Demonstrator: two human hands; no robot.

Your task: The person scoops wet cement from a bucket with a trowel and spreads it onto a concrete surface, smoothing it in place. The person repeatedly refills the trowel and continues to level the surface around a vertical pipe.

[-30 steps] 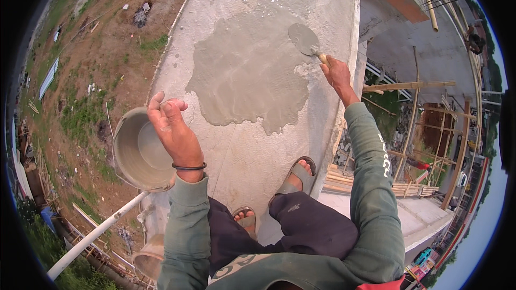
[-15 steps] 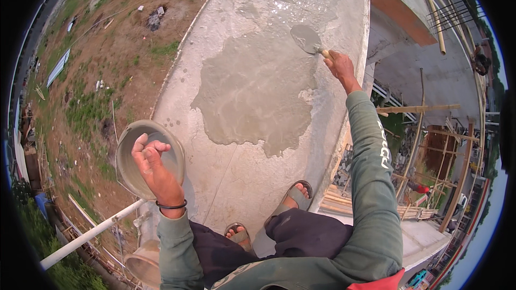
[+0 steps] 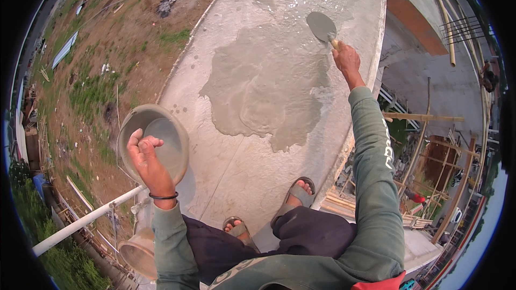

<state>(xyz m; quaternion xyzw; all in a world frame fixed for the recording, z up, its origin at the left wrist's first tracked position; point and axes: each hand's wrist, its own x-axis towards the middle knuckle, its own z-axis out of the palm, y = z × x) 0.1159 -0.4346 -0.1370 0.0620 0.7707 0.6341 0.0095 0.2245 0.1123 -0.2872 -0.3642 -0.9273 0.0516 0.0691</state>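
Observation:
My right hand (image 3: 348, 64) is closed round the light wooden handle of a rounded trowel (image 3: 321, 26). The grey blade lies on wet cement (image 3: 263, 83) near the right side of the concrete ledge. My left hand (image 3: 149, 164) is raised over a round basin (image 3: 184, 145), its fingers loosely bent and apart, holding nothing. What the basin holds is partly hidden by the hand; its inside looks grey. Whether the hand touches the rim, I cannot tell.
Beyond the ledge's left edge lies lower earthy ground (image 3: 129, 32). To the right is a drop with bamboo scaffolding (image 3: 430, 145). A white pipe (image 3: 88, 220) and a second basin (image 3: 138, 252) are at lower left. My sandalled feet (image 3: 293, 198) stand on the concrete.
The trowel and my right hand have moved slightly up and right, and the blade's face is turned more toward view. The cement's near surface shows a new curved ridge. My left hand stays over the basin.

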